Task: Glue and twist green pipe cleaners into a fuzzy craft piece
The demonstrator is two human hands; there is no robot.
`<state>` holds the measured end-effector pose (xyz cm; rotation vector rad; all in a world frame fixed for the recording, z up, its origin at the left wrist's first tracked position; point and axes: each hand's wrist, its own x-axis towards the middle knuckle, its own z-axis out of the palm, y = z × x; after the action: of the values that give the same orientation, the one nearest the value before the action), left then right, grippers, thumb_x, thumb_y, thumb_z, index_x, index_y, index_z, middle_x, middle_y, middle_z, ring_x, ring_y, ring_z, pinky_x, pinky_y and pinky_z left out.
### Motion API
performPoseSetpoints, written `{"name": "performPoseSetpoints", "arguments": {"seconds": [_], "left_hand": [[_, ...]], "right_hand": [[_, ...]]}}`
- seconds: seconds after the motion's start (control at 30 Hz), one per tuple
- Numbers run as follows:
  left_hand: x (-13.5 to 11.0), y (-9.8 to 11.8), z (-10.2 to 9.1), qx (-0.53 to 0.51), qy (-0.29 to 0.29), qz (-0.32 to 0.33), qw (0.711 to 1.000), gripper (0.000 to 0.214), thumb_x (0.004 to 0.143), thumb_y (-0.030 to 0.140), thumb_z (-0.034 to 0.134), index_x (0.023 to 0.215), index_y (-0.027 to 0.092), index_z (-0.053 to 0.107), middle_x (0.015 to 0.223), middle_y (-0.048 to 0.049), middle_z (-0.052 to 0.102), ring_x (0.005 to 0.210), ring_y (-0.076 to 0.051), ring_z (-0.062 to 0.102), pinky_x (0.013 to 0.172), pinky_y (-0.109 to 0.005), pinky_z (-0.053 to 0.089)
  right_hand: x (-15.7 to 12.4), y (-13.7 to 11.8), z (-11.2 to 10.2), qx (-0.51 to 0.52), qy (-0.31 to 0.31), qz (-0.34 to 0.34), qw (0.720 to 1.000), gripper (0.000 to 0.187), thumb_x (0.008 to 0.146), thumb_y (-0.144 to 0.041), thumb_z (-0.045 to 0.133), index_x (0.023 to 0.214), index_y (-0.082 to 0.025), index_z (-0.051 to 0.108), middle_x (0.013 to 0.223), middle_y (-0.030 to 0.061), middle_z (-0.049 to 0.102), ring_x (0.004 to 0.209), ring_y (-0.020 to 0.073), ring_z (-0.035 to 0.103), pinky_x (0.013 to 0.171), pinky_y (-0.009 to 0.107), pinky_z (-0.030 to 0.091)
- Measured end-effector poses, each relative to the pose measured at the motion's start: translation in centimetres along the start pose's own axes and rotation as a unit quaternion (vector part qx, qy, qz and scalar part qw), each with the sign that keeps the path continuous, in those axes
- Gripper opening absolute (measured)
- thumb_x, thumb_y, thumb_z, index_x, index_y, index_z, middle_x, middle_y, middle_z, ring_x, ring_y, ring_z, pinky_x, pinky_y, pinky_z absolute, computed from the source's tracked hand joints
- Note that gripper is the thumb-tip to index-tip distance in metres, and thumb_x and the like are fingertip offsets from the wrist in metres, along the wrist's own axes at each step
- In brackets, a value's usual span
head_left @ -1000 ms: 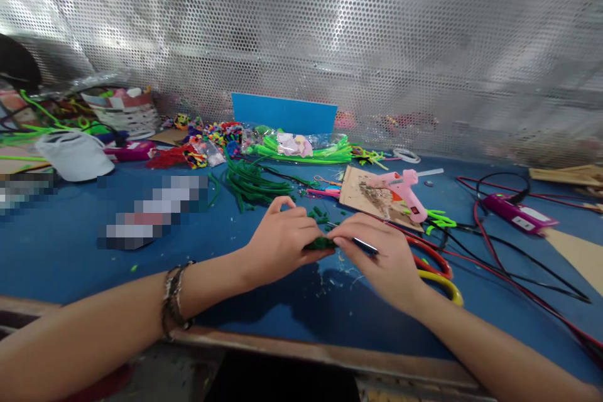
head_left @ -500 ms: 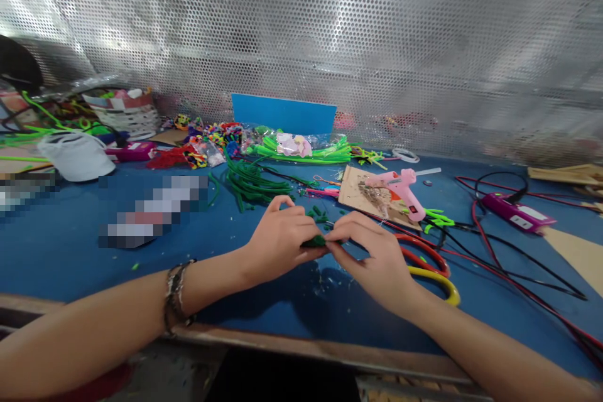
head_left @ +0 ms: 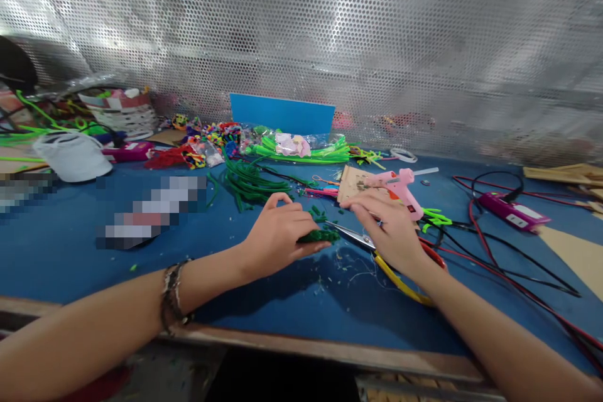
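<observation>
My left hand [head_left: 282,232] is closed around a small bundle of dark green pipe cleaner pieces [head_left: 320,236], whose ends stick out past the fingertips. Over the scissors, my right hand [head_left: 389,226] reaches toward the cardboard with its fingers stretched and nothing visible in them. The scissors [head_left: 358,239] lie on the table with blades pointing left; their red and yellow handles are partly under my right hand and wrist. Short green cuttings [head_left: 316,213] lie just beyond the bundle. A pink glue gun [head_left: 409,191] rests on a piece of cardboard [head_left: 348,185], partly hidden by my right hand.
Long dark green pipe cleaners [head_left: 249,182] are heaped behind my left hand. Bright green ones [head_left: 320,152] lie in plastic before a blue board [head_left: 282,113]. Cables run at right beside a purple power box [head_left: 513,212]. A white cap [head_left: 73,156] and basket [head_left: 120,116] are at left.
My right hand has left the green bundle and moved up and right toward the cardboard, uncovering the scissor blades. My left hand stays almost in place, still holding the bundle.
</observation>
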<state>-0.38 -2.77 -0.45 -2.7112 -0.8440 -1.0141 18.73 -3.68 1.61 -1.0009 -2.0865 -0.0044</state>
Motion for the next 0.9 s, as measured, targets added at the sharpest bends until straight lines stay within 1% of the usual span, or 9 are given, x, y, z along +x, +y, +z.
{"name": "performPoseSetpoints", "arguments": {"seconds": [0.1,0.2,0.37,0.43,0.57,0.63,0.73,0.8,0.9], "left_hand": [[0.1,0.1,-0.2,-0.013,-0.002,-0.007,1.000,0.025,0.078,0.038,0.049,0.071,0.017,0.060,0.064,0.0032,0.062,0.059,-0.009,0.048,0.073,-0.028,0.023],[0.1,0.2,-0.4,-0.040,0.000,-0.018,0.999,0.017,0.080,0.033,0.049,0.083,0.020,0.059,0.076,0.0037,0.063,0.066,-0.008,0.052,0.073,-0.028,0.022],[0.0,0.2,-0.4,-0.072,0.000,-0.032,0.997,0.015,0.080,0.030,0.049,0.090,0.022,0.057,0.080,0.0039,0.063,0.072,-0.009,0.054,0.073,-0.027,0.022],[0.0,0.1,-0.2,-0.081,-0.007,-0.043,0.996,0.015,0.079,0.031,0.050,0.090,0.021,0.057,0.080,0.0039,0.063,0.073,-0.009,0.053,0.074,-0.027,0.022],[0.1,-0.1,0.0,-0.098,-0.022,-0.082,0.992,0.016,0.078,0.032,0.051,0.088,0.021,0.057,0.081,0.0035,0.062,0.071,-0.010,0.052,0.073,-0.027,0.023],[0.2,-0.1,0.0,-0.112,-0.031,-0.094,0.989,0.015,0.078,0.032,0.052,0.087,0.021,0.057,0.080,0.0039,0.062,0.070,-0.010,0.051,0.073,-0.027,0.023],[0.2,0.0,-0.1,-0.130,-0.040,-0.096,0.986,0.013,0.078,0.030,0.052,0.086,0.021,0.057,0.079,0.0045,0.062,0.070,-0.010,0.051,0.073,-0.027,0.023],[0.2,0.1,-0.2,-0.134,-0.037,-0.093,0.986,0.013,0.078,0.029,0.052,0.086,0.021,0.057,0.079,0.0046,0.062,0.071,-0.010,0.051,0.073,-0.027,0.023],[0.2,0.1,-0.2,-0.133,-0.029,-0.088,0.987,0.012,0.078,0.028,0.052,0.086,0.021,0.057,0.080,0.0046,0.062,0.072,-0.010,0.052,0.073,-0.027,0.023]], "right_hand": [[-0.1,-0.4,0.4,-0.015,-0.026,-0.016,0.999,0.008,0.075,-0.015,0.050,0.075,-0.018,0.057,0.070,0.0018,0.058,0.064,0.0120,0.053,0.061,0.024,0.042],[-0.2,-1.0,0.4,-0.014,-0.025,0.015,0.999,0.004,0.071,-0.014,0.054,0.068,-0.016,0.054,0.061,-0.0005,0.055,0.056,0.0104,0.050,0.054,0.021,0.040],[-0.2,-1.0,0.0,-0.001,-0.044,0.032,0.999,0.026,0.080,-0.021,0.045,0.056,-0.016,0.051,0.052,-0.0018,0.054,0.050,0.0082,0.049,0.051,0.019,0.036],[-0.2,-1.0,0.0,-0.003,-0.043,0.030,0.999,0.028,0.081,-0.022,0.044,0.055,-0.016,0.051,0.053,-0.0012,0.055,0.052,0.0086,0.050,0.052,0.019,0.037],[-0.3,-1.2,0.1,-0.005,0.004,0.059,0.998,0.010,0.073,-0.018,0.054,0.063,-0.017,0.054,0.058,-0.0012,0.055,0.055,0.0097,0.050,0.054,0.020,0.040],[-0.3,-1.4,0.1,0.008,0.012,0.076,0.997,0.006,0.071,-0.016,0.056,0.065,-0.017,0.055,0.059,-0.0015,0.056,0.055,0.0101,0.051,0.055,0.021,0.041],[-0.3,-1.5,0.1,0.036,0.001,0.093,0.995,0.007,0.073,-0.018,0.053,0.068,-0.018,0.058,0.060,-0.0010,0.059,0.054,0.0106,0.053,0.053,0.022,0.043],[-0.3,-1.5,-0.1,0.054,-0.008,0.092,0.994,0.014,0.078,-0.020,0.047,0.075,-0.019,0.061,0.064,-0.0002,0.062,0.055,0.0103,0.055,0.054,0.022,0.044],[-0.3,-1.5,-0.2,0.071,-0.025,0.043,0.996,0.017,0.079,-0.021,0.046,0.088,-0.019,0.061,0.074,0.0012,0.064,0.062,0.0105,0.057,0.061,0.024,0.046]]}}
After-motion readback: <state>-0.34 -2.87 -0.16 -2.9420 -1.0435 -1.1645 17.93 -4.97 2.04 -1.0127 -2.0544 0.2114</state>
